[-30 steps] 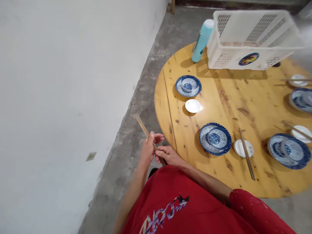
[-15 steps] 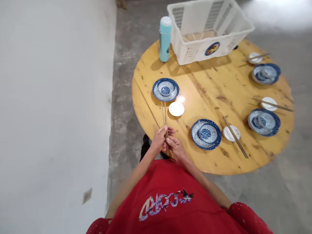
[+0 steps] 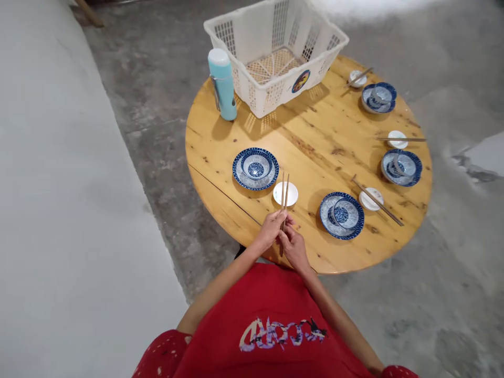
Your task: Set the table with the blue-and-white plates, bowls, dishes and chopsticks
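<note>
A pair of brown chopsticks (image 3: 285, 191) is gripped by both hands near the table's front edge. My left hand (image 3: 272, 227) is closed around their middle, and my right hand (image 3: 294, 247) is closed on them lower down, with some fingers hidden. Their upper ends pass over a small white dish (image 3: 292, 194) as seen from above; contact cannot be made out. Just behind and left of that dish, a glass bowl (image 3: 256, 165) sits on a blue-and-white plate (image 3: 239, 176).
More blue-and-white plates (image 3: 348, 229) with glass bowls stand to the right, beside white dishes (image 3: 366, 201) with chopsticks (image 3: 384, 207) across them. A white plastic crate (image 3: 268, 97) and a light-blue flask (image 3: 223, 86) occupy the back of the round wooden table (image 3: 307, 128).
The view has turned and shifted. Both hands, still on the chopsticks, have moved right relative to the plate, so the chopsticks now point over the white dish instead of left of it.
</note>
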`<state>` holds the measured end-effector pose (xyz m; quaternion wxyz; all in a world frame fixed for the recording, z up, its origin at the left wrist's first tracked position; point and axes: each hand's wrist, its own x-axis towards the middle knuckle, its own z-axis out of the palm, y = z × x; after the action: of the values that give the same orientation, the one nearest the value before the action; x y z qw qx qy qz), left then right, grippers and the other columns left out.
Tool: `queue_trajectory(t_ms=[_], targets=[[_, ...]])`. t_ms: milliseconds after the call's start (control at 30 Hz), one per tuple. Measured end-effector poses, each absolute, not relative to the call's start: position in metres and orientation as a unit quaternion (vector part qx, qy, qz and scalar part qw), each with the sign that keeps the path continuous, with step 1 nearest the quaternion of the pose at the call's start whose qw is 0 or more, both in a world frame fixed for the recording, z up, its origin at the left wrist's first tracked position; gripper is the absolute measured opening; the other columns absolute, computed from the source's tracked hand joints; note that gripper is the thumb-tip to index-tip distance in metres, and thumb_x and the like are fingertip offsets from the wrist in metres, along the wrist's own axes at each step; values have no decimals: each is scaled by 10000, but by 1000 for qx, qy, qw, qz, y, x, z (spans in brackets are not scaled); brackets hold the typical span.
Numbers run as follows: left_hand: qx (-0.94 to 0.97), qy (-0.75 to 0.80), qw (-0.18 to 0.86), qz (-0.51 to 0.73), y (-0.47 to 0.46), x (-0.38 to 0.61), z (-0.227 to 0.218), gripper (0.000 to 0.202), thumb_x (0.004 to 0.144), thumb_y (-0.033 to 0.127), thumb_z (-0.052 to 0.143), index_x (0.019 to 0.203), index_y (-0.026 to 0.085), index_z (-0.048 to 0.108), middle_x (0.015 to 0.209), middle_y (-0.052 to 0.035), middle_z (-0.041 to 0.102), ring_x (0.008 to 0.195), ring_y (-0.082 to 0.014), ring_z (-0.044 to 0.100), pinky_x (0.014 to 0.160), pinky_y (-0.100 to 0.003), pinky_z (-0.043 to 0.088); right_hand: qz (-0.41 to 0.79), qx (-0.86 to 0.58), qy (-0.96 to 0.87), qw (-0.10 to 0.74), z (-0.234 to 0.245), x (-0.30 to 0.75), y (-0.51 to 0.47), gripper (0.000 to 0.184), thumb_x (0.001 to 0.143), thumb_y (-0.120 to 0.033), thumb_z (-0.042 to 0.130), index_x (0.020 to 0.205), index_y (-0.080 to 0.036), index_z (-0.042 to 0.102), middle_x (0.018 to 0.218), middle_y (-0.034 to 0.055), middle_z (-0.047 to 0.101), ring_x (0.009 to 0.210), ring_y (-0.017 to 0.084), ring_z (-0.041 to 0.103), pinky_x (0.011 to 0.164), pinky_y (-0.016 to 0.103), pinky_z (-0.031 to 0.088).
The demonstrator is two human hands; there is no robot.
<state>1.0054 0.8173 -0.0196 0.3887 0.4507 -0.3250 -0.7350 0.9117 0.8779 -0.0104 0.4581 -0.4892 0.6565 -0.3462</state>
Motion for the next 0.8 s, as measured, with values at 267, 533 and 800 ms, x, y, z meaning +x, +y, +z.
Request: queue_trajectory(t_ms=[267, 533, 800], targets=[[421, -327, 304, -789, 784, 1026, -22, 427, 834, 570, 610, 819, 146, 655, 807, -64, 683, 480, -80, 498, 371, -188, 252, -443, -326, 623, 556, -8, 934, 852, 353, 767, -551, 670, 753, -201, 631, 698, 22, 622, 650, 189, 594, 683, 336, 529], [397, -355, 291, -795, 767, 1033, -42, 393, 826, 525, 668, 733, 149, 598, 629, 12, 532, 503, -67, 436, 458, -185, 357, -498, -209, 650, 534, -28, 935, 824, 332, 669, -489, 722, 712, -170, 643, 636, 12, 625, 570, 133, 560, 583, 261, 478], [441, -425, 230, -756, 777, 1049, -55, 348, 855, 484, 616, 871, 138, 659, 824, -34, 664, 749, -138, 596, 730, -251, 500, -505, -144, 649, 551, -45, 938, 819, 287, 631, -428, 707, 692, -161, 620, 586, -16, 600, 528, 126, 541, 534, 243, 433]])
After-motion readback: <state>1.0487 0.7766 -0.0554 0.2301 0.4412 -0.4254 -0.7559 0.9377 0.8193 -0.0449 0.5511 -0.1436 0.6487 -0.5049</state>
